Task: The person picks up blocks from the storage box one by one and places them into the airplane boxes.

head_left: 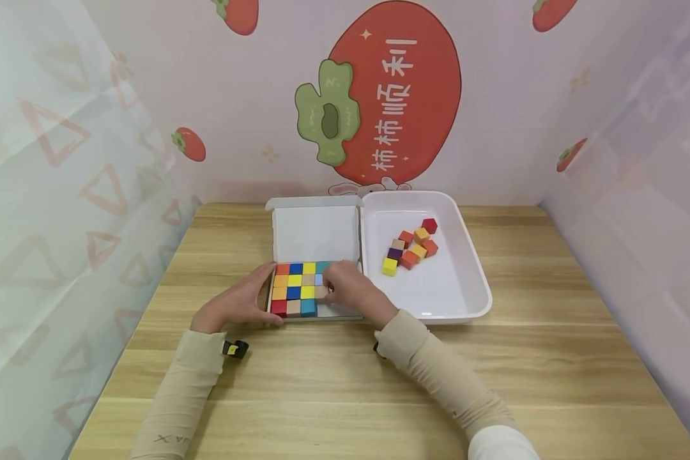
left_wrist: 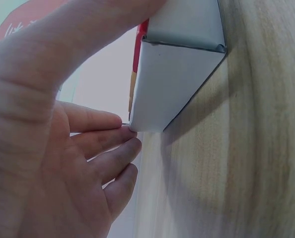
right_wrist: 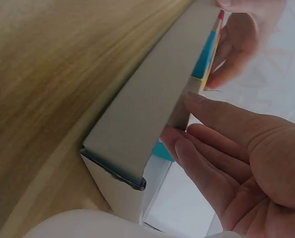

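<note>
Tan on the faces that show, a small cube (right_wrist: 179, 113) sits in a pinch between the thumb and fingertips of the right hand (head_left: 349, 287), which are closed to about its width. It is at the open right end of the third row from the back inside a shallow white box (left_wrist: 175, 82). The left hand (head_left: 238, 303) is spread wide along the box's left side, thumb at the near corner and nearly straight fingers touching the far one, bracing it without a curled grip.

The cube looks like painted or bare wood: probably light, stiff and hard to damage, its smooth flat faces a little slippery. Two opposite side faces, held near the top, should give the best hold. The box seems to be thin card, light enough to slide and apt to bend at its walls, so its corners are the firmer place to steady it.

Packed cubes (head_left: 294, 280) fill the left of the box, whose lid (head_left: 315, 233) stands open behind. Just right, loose cubes (head_left: 409, 259) lie in a white tray (head_left: 482, 297) on the wooden table (head_left: 322, 390).
</note>
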`<state>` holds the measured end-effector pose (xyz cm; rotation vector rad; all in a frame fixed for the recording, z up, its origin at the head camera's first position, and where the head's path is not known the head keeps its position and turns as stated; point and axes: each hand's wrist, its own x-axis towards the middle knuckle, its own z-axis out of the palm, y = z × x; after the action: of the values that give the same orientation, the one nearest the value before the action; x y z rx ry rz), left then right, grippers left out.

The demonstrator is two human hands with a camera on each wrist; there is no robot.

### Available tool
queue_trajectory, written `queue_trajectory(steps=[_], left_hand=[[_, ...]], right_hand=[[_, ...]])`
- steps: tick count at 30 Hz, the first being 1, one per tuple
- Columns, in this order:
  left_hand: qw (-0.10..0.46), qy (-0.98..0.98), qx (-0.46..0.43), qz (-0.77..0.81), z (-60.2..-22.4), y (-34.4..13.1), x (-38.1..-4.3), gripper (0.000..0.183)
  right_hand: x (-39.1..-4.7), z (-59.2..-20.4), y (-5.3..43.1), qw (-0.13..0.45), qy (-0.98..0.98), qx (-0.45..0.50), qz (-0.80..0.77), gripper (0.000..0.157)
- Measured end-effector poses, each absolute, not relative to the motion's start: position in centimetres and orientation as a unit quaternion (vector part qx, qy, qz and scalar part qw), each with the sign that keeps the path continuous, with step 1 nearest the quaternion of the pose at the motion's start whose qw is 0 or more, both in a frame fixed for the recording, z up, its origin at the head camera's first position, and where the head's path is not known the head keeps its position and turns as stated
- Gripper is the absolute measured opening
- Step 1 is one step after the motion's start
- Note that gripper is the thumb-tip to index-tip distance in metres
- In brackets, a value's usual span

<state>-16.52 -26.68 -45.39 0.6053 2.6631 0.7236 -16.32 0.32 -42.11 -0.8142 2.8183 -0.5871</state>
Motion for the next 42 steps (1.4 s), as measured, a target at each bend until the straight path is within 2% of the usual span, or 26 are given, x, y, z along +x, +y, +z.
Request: queue_trajectory(steps=[2,5,10,16,24,28,33,42], left_hand=[[0.157,0.931,0.211,0.255,-45.4,-26.7,-16.5,0.133],[0.155,0.93,0.213,0.257,-45.4,-26.7,-16.5,0.132],[0.151,0.93,0.214,0.257,-45.6,-26.9,-16.5,0.131],[0.152,0.93,0.211,0.259,-45.5,-27.0,-16.6,0.132],[0.149,0.93,0.211,0.262,-45.3,-27.0,-16.7,0.131],[0.148,0.93,0.212,0.26,-45.3,-27.0,-16.7,0.132],[0.143,0.931,0.219,0.253,-45.5,-26.9,-16.6,0.132],[0.149,0.931,0.218,0.252,-45.5,-26.9,-16.5,0.131]], right_hand=[[-16.2,-42.1,0.1,0.062,0.943,-0.27,-0.182,0.011],[-15.9,-41.7,0.0,0.056,0.946,-0.269,-0.174,0.022],[-15.3,-39.7,1.0,0.076,0.94,-0.259,-0.209,0.039],[-16.2,-36.5,4.6,0.064,0.94,-0.231,-0.244,0.034],[-19.0,-33.7,12.2,0.017,0.964,-0.111,-0.242,0.04],[-20.4,-33.9,15.7,-0.009,0.968,-0.025,-0.251,0.034],[-21.8,-35.2,18.8,0.002,0.963,0.044,-0.265,0.034],[-24.4,-38.1,20.0,0.019,0.961,0.103,-0.256,0.033]])
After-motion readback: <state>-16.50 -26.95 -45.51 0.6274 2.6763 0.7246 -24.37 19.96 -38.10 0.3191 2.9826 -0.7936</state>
